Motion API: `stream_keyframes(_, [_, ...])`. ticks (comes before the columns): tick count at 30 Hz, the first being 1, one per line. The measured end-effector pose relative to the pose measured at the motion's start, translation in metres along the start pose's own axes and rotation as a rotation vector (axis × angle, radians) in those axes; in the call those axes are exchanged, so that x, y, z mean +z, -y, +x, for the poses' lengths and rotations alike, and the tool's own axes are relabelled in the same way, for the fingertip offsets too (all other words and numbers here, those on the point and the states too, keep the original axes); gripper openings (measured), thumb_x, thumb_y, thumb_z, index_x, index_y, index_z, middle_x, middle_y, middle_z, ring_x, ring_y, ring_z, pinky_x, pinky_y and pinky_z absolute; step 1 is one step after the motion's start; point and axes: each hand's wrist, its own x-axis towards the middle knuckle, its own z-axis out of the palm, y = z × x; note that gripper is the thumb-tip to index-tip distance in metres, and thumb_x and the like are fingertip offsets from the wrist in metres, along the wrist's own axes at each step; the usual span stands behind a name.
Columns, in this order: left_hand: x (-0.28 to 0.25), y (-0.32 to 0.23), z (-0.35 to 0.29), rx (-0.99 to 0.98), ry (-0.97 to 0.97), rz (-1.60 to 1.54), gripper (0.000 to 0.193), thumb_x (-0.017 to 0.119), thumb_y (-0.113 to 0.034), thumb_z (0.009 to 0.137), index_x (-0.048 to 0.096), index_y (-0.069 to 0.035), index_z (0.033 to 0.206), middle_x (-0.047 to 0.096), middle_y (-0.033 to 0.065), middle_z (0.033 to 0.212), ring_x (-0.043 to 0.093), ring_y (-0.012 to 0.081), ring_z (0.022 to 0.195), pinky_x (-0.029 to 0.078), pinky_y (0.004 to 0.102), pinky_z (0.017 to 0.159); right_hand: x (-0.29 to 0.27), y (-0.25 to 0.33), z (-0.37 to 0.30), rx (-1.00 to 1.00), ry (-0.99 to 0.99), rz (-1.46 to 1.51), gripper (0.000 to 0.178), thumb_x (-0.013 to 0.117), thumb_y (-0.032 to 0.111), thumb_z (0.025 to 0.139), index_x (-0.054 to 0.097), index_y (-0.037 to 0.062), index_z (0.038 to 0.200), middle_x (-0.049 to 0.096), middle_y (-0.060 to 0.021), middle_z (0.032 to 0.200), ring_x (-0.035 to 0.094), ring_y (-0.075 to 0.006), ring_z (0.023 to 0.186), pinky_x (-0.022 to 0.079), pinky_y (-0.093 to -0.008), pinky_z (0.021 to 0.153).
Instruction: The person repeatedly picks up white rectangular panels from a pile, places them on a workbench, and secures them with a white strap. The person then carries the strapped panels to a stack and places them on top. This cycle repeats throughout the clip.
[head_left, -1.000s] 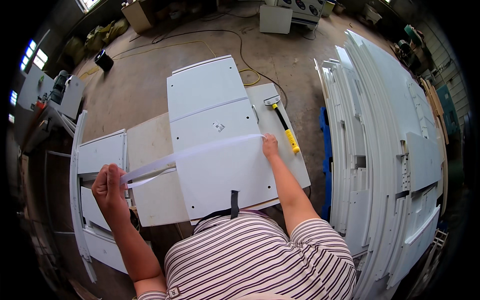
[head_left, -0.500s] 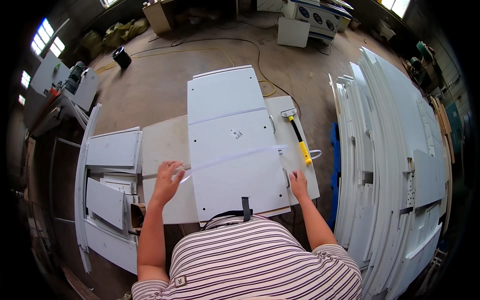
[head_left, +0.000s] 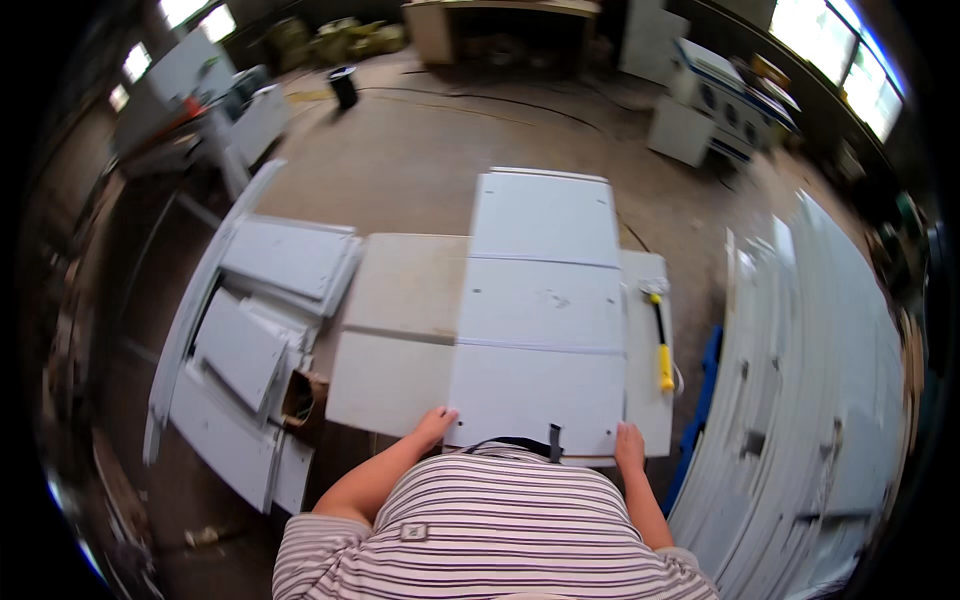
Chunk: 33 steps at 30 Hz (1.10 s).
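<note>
A stack of white panels [head_left: 537, 395] lies lengthwise in front of me on a worktop of pale boards. Two thin whitish straps cross it: a far strap [head_left: 545, 261] and a near strap [head_left: 540, 346], the near one now flat against the top panel. At the stack's near left corner, my left hand [head_left: 436, 425] is closed on the edge. My right hand [head_left: 629, 447] grips the near right edge, with its fingers partly hidden. To the right of the stack rests a tool [head_left: 663, 350] with a yellow-and-black handle and a pale metal head.
Bare pale boards [head_left: 395, 370] extend left of the stack. Further left are piled white panels [head_left: 280, 258] and an open cardboard box [head_left: 302, 397]. Tall stacked white boards [head_left: 790, 400] stand at the right beside a blue pallet [head_left: 697, 410]. A black bin [head_left: 343, 88] stands on the far floor.
Both hands have come back toward me to the near corners of the stack. The near strap, loose and raised before, now lies flat across it. The whole view has swung.
</note>
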Motion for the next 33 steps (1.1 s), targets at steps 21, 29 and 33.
stream_keyframes(21, [-0.002, 0.013, 0.001, 0.226, -0.06, -0.05, 0.033, 0.059, -0.031, 0.087, 0.057, 0.002, 0.084, 0.053, 0.0048, 0.068, 0.045, 0.0101, 0.06, 0.037, 0.03, 0.049, -0.018, 0.038, 0.02, 0.287, 0.188, 0.169, 0.05, 0.051, 0.05, 0.086, 0.06, 0.0009, 0.089, 0.063, -0.0231, 0.09, 0.059, -0.0399, 0.09, 0.046, -0.0441, 0.079])
stream_keyframes(29, [-0.016, 0.018, 0.026, 0.197, 0.036, 0.098, 0.048, 0.043, -0.038, 0.096, 0.059, 0.006, 0.1, 0.063, 0.0158, 0.09, 0.058, 0.0229, 0.079, 0.046, 0.0375, 0.072, -0.008, 0.023, 0.008, 0.233, 0.132, 0.207, 0.046, 0.047, 0.048, 0.089, 0.061, 0.0035, 0.084, 0.063, -0.0199, 0.088, 0.059, -0.0389, 0.087, 0.046, -0.0439, 0.077])
stream_keyframes(33, [-0.039, 0.074, 0.07, 0.151, 0.058, -0.089, 0.055, 0.036, -0.041, 0.097, 0.054, 0.008, 0.113, 0.062, 0.0172, 0.106, 0.058, 0.0249, 0.094, 0.045, 0.037, 0.084, 0.01, 0.023, 0.014, 0.191, 0.146, 0.269, 0.046, 0.048, 0.048, 0.088, 0.061, 0.0039, 0.084, 0.063, -0.0189, 0.088, 0.059, -0.0376, 0.086, 0.046, -0.0434, 0.076])
